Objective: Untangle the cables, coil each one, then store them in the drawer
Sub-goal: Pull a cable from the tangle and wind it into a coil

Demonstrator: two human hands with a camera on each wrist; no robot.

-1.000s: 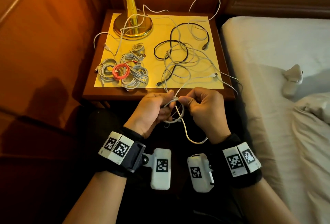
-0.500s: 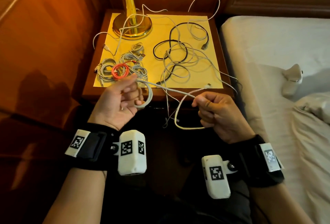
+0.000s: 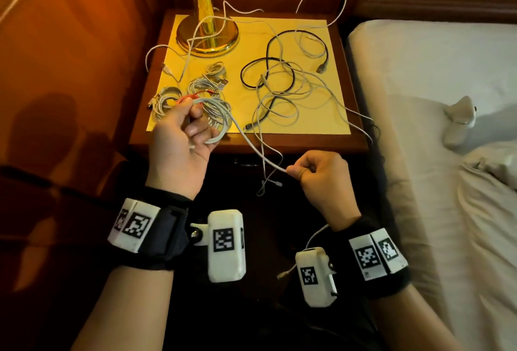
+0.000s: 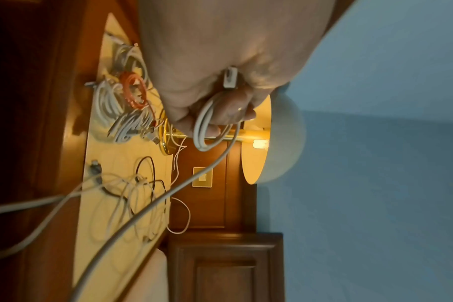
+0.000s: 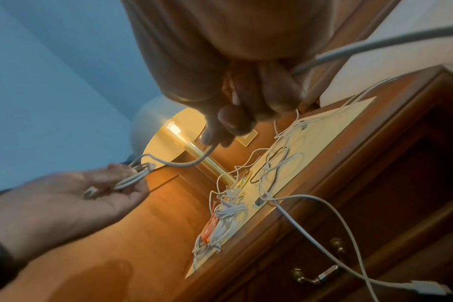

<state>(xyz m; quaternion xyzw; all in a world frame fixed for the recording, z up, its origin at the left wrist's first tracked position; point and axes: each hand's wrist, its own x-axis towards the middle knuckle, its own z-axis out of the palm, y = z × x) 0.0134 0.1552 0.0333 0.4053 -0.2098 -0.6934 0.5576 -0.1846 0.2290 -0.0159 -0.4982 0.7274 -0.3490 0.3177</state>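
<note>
Two hands share one white cable [image 3: 246, 138]: left hand [image 3: 179, 138] loops, right hand [image 3: 321, 180] pinches.

White cable [image 3: 246, 138] partly wound into a small coil, the loops gripped in the left hand [image 3: 179, 140] just in front of the nightstand [image 3: 279, 143]; free length stretched across to the right hand [image 3: 321, 177], pinched there, tail hanging below the nightstand's front edge. Coiled white cables [image 3: 207, 93] and one orange coil [image 4: 135, 92] heaped on the nightstand's left part. Black cable [image 3: 268, 70] tangled with loose white cables [image 3: 293, 93] on its right part, some strands trailing over the edges. Drawer [image 5: 349, 235] closed beneath the nightstand's top.
</note>
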